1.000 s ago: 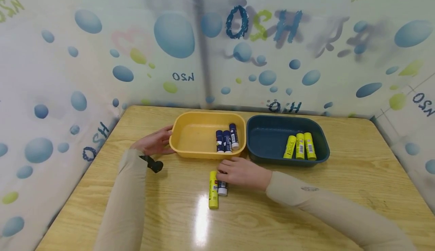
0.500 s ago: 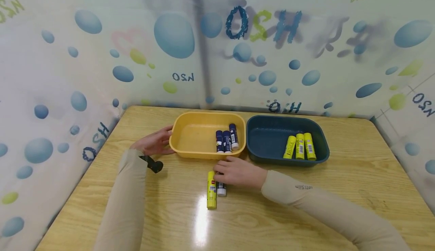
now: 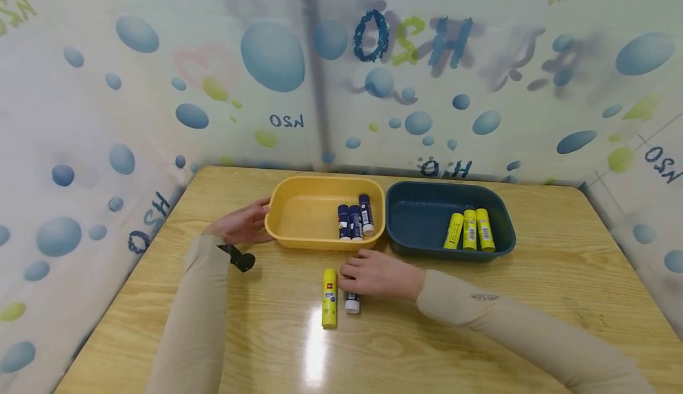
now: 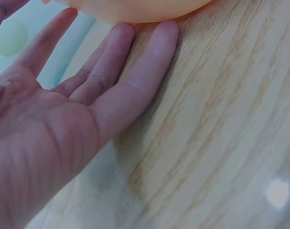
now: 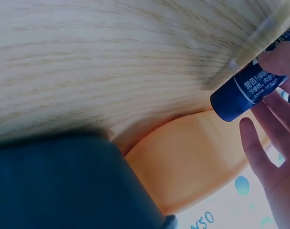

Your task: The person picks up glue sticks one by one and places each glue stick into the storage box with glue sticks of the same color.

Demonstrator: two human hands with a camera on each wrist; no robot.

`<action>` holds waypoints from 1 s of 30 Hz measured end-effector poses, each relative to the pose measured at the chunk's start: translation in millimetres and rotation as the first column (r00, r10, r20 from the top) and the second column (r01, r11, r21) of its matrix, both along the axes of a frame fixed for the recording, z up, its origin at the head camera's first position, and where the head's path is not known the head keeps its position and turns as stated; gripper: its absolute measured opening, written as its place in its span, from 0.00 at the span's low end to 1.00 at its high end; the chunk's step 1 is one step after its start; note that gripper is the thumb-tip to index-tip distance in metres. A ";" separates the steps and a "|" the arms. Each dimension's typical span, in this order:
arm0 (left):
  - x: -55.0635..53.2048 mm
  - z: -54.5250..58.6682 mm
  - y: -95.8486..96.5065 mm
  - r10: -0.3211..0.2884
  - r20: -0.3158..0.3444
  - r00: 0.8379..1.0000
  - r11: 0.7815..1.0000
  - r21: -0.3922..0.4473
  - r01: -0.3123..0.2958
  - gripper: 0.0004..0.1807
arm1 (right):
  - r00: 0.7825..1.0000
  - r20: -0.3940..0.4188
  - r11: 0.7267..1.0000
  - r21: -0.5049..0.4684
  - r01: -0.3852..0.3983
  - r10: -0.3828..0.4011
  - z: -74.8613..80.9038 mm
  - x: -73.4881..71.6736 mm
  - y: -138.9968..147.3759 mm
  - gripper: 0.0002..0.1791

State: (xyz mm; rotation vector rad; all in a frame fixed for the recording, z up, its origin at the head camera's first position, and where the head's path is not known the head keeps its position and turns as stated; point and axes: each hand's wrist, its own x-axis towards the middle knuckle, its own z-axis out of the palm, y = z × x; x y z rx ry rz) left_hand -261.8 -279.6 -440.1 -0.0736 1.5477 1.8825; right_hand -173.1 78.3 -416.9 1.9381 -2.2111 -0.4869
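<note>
My right hand (image 3: 376, 272) pinches a dark blue glue stick with a white end (image 3: 352, 306) between thumb and fingers, in front of the yellow basin (image 3: 299, 243). Its blue cap end and white lettering show in the right wrist view, where the glue stick (image 5: 252, 88) is close over the wood. Just left of that hand, a yellow glue stick (image 3: 329, 299) lies on the table. My left hand (image 3: 242, 223) rests its fingers against the basin's left side; in the left wrist view the fingertips (image 4: 165, 33) meet the wall of the basin (image 4: 150, 10).
Inside the yellow basin, three blue glue sticks (image 3: 356, 222) lie at the right end. A dark teal basin (image 3: 413, 249) stands right beside it, with three yellow glue sticks (image 3: 469, 230) in it. A patterned wall covering (image 3: 331, 121) rises behind the wooden table (image 3: 427, 346).
The blue glue stick has come away from the yellow one, moving slightly right with my right hand. The yellow glue stick has shifted a little left and turned. My left hand stays put.
</note>
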 end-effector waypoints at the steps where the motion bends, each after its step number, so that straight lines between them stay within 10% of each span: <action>1: -0.2 -0.2 -0.4 -0.006 -0.002 1.000 1.000 0.002 0.006 0.33 | 1.000 0.002 1.000 0.001 -0.001 0.001 1.1 0.7 0.4 0.14; 30: 1.7 2.2 0.8 -0.015 -0.005 1.000 1.000 0.021 0.015 0.33 | 0.995 -0.096 0.994 -0.094 -0.048 0.038 54.7 9.8 4.6 0.12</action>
